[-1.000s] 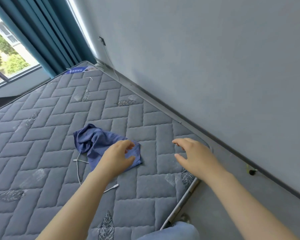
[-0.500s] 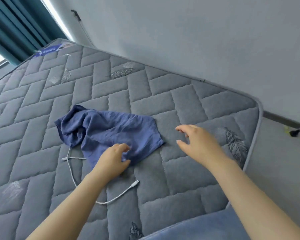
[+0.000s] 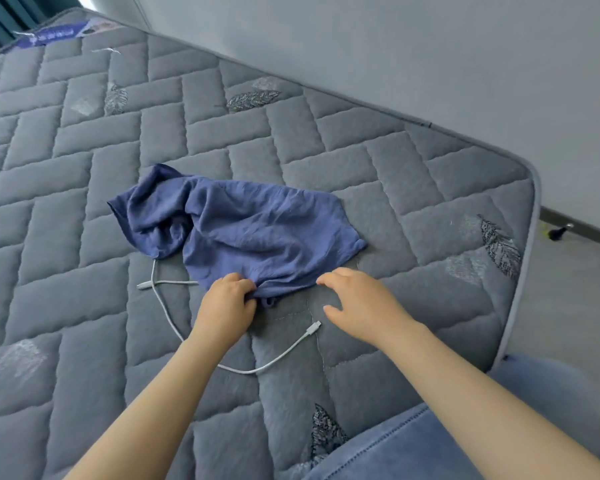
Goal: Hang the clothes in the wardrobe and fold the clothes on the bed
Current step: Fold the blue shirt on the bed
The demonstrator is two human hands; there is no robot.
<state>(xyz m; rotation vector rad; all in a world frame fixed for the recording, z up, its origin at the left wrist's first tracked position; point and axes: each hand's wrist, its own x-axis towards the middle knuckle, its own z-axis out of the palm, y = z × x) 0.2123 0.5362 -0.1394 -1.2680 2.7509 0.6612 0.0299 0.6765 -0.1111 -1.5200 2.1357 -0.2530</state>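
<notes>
Pinches the near hem of the blue garment point(image 3: 257, 230) with the left hand point(image 3: 227, 303), fingers curled tight into a bunch of cloth, and holds the right hand point(image 3: 361, 306) just to the right, fingers loosely spread and arched over the mattress point(image 3: 84, 168), fingertips at the hem, touching or not impossible to tell. Finds the rest of the garment lying beyond the grip, flatter toward the right and crumpled at the far left, with a white cable point(image 3: 312, 328) looping from under its left side to near the right hand.
</notes>
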